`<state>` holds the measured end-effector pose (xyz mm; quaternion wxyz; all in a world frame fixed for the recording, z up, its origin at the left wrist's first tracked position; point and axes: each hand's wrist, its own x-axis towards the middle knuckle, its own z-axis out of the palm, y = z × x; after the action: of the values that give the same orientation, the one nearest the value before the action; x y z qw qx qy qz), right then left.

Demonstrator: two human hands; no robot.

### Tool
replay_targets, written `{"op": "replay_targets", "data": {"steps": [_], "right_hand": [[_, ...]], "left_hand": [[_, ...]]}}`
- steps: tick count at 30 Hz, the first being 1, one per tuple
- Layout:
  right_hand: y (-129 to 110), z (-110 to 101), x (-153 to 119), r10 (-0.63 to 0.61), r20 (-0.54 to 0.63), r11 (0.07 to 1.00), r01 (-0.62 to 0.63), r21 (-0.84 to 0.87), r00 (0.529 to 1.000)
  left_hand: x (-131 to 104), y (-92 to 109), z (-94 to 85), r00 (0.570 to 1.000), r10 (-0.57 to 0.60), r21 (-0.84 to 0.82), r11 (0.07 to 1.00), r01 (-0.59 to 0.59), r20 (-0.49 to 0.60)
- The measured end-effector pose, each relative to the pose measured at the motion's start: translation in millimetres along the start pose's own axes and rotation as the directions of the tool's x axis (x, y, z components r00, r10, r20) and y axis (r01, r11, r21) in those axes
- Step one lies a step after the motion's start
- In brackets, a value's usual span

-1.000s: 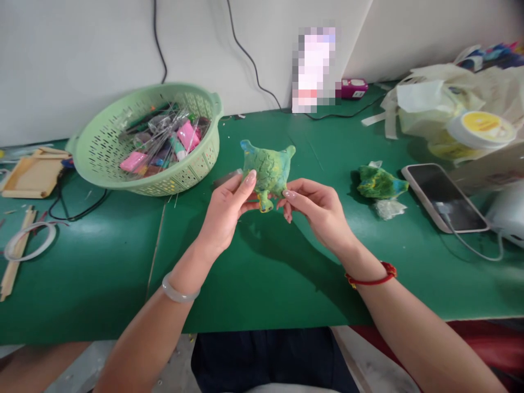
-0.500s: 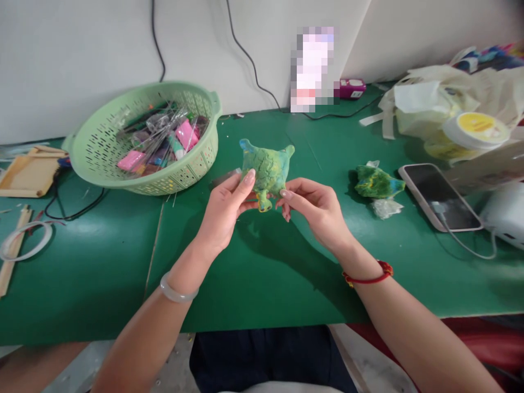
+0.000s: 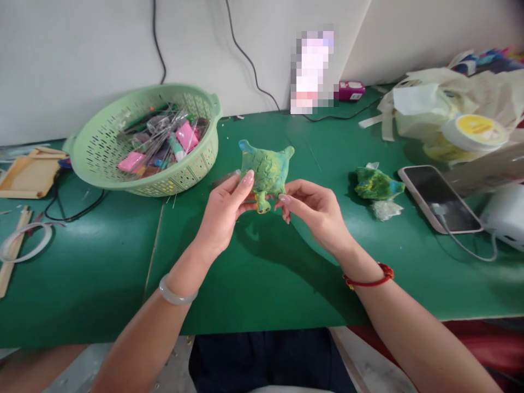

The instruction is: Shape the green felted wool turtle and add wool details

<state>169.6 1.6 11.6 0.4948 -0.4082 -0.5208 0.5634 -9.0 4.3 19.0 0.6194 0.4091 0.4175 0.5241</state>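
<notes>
A clay turtle (image 3: 266, 170), mottled green, yellow and blue with a cracked shell, is held up above the green table (image 3: 262, 295). Its head points down toward me, and two flippers stick out at the far corners. My left hand (image 3: 224, 210) grips its left side, thumb on top and fingers beneath. With thumb and fingers, my right hand (image 3: 315, 210) pinches the flipper at the near right corner. Off to the right, a darker green clay lump (image 3: 379, 183) lies on crumpled clear plastic (image 3: 387, 209).
A green basket (image 3: 196, 180) with clay packets and wires stands back left. At far left are a wooden tray (image 3: 28, 172), a tape roll (image 3: 41, 243) and sticks. On the right lie a phone (image 3: 440, 199) on a cable, a white-lidded tub (image 3: 475, 132) and plastic bags (image 3: 491, 90).
The turtle has tilted very slightly and shifted a little to the left. Both hands keep their hold, almost unmoved.
</notes>
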Motion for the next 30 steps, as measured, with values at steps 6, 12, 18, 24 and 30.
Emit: {"op": "replay_targets", "data": {"steps": [6, 12, 18, 24, 30], "right_hand": [[0.8, -1.2, -1.1, -0.018, 0.016, 1.000, 0.018, 0.007, 1.000], [2.7, -0.9, -1.4, -0.017, 0.002, 1.000, 0.017, 0.005, 1.000], [1.7, -0.6, -1.3, -0.014, 0.007, 0.999, 0.014, 0.041, 1.000], [0.7, 0.1, -0.2, -0.037, -0.021, 0.999, 0.037, -0.039, 0.999], [1.4, -1.6, 1.2, -0.077, 0.001, 0.994, 0.077, -0.076, 0.997]], "left_hand": [[-0.3, 0.0, -0.7, 1.000, 0.007, -0.004, 1.000, -0.007, -0.001], [0.1, 0.2, -1.2, 1.000, 0.006, -0.001, 1.000, -0.006, 0.006], [0.6, 0.2, -0.6, 1.000, -0.001, -0.002, 1.000, 0.001, -0.001], [-0.1, 0.1, -0.4, 1.000, -0.011, -0.001, 1.000, 0.011, 0.015], [0.2, 1.5, 0.8, 1.000, 0.002, -0.005, 1.000, -0.002, 0.023]]}}
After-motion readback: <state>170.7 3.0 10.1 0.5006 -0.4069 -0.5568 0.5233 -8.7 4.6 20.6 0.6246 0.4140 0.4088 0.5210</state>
